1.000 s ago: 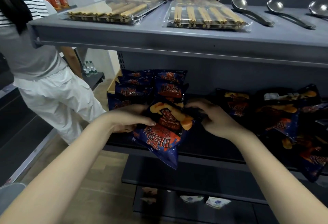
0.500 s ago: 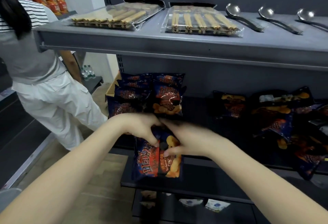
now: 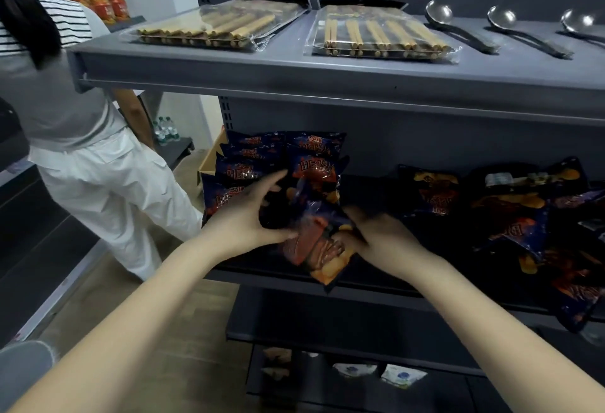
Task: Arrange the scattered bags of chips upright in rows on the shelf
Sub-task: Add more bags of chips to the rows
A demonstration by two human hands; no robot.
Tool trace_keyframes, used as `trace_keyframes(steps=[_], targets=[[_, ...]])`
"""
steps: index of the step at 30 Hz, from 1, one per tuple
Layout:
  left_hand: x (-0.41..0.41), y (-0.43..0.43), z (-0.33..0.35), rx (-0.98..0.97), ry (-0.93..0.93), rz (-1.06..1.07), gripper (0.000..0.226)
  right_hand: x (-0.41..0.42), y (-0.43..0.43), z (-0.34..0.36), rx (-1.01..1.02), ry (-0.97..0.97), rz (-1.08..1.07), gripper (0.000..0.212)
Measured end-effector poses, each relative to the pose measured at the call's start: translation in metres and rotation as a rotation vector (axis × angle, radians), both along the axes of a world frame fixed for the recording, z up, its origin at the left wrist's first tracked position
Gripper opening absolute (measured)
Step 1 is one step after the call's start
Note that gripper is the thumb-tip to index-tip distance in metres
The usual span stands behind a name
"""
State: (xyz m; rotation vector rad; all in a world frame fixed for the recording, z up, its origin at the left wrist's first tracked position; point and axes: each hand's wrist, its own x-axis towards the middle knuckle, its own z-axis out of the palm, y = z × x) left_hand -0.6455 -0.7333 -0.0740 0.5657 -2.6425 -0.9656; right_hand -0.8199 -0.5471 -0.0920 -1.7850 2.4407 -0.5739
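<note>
While I held the bag [image 3: 322, 242] two-handed, I judged the trick was swinging its low end under and standing it against the row [image 3: 252, 163] past my left hand [image 3: 248, 216], fingers [image 3: 268, 183] spread round its left side. Right hand [image 3: 383, 239] blurred, seemingly pinching the right edge. Bag slanted, long axis upper-left to lower-right, over the shelf lip [image 3: 393, 294].

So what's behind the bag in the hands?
Upright chip bags stand in rows behind the held bag; it and the left hand cover their lower parts.
</note>
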Motion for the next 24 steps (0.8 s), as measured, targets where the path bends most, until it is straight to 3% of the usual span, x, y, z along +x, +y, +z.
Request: trace_keyframes(steps=[4, 8, 13, 18, 24], targets=[[0.003, 0.003, -0.024, 0.305, 0.163, 0.113, 0.109, -0.012, -0.001, -0.004, -0.259, -0.313, -0.204, 0.039], [-0.001, 0.025, -0.049, 0.524, 0.189, 0.113, 0.105, 0.007, -0.005, -0.021, -0.437, -0.582, -0.282, 0.024], [-0.008, 0.038, -0.064, 0.463, 0.19, 0.168, 0.092, 0.031, -0.008, -0.042, -0.364, -0.785, -0.26, 0.035], [-0.006, 0.029, -0.069, 0.32, 0.104, 0.143, 0.094, 0.026, -0.006, -0.042, -0.335, -0.742, -0.224, 0.098], [-0.005, 0.022, -0.073, 0.166, 0.116, 0.119, 0.087, 0.005, -0.018, -0.043, -0.415, -0.663, -0.259, 0.092]])
